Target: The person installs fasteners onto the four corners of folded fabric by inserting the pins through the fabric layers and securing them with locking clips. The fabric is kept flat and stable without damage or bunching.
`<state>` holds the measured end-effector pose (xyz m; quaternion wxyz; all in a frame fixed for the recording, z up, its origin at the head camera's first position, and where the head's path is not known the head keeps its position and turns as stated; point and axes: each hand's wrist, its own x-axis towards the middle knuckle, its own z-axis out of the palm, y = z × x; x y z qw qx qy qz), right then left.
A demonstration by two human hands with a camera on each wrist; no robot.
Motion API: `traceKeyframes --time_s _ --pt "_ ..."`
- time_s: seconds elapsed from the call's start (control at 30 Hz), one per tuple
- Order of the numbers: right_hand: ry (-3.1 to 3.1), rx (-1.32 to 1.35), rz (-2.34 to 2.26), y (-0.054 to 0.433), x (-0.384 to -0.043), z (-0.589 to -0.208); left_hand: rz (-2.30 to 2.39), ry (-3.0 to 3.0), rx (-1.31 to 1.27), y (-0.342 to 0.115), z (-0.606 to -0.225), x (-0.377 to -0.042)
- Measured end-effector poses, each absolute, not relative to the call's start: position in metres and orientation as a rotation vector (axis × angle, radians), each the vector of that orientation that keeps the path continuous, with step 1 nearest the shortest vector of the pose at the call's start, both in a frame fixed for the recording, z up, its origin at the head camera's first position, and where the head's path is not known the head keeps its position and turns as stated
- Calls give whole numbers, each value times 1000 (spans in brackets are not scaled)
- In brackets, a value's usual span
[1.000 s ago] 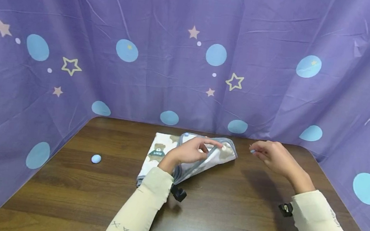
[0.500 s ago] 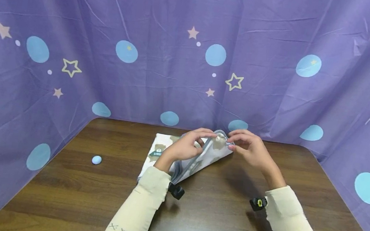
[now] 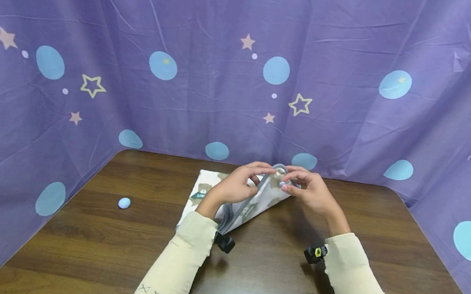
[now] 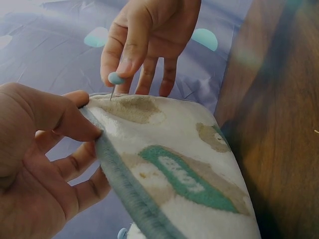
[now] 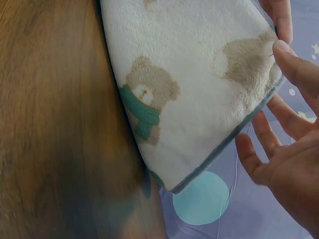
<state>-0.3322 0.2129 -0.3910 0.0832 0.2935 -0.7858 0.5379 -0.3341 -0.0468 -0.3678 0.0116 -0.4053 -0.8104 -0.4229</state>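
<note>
My left hand (image 3: 235,186) pinches the grey-blue edge of a white towel (image 4: 184,129) printed with bears, raising one corner off the table. Between thumb and forefinger, my right hand (image 3: 313,191) grips a straight pin with a light blue round head (image 4: 116,78). In the left wrist view the pin's thin shaft points down, its tip at the towel's beige patch near the raised edge; whether it pierces the cloth I cannot tell. The right wrist view shows the other right fingers spread beside the towel's border. A second blue head (image 4: 122,233) peeks from below the towel's edge.
On the left of the brown wooden table (image 3: 89,242) lies a light blue rounded object (image 3: 124,203). A purple curtain (image 3: 209,66) with stars and blue ovals stands close behind the table and along both sides.
My right hand has come in leftward with the pin, from apart to the raised towel corner. The left hand has lifted that corner slightly and keeps its hold.
</note>
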Motion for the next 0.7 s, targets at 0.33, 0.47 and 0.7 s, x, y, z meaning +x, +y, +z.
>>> traceKeyframes --time_s 0.33,0.47,0.7 --pt "-2290 772 1632 203 -329 -392 -1323 -2534 -1295 -45 -366 -331" --pt "-2269 698 1624 196 -328 -395 -1362 -2534 -1315 -45 -366 -331" --pt "-2221 676 1529 188 -332 -398 -1407 -2530 -1318 -45 -367 -331"
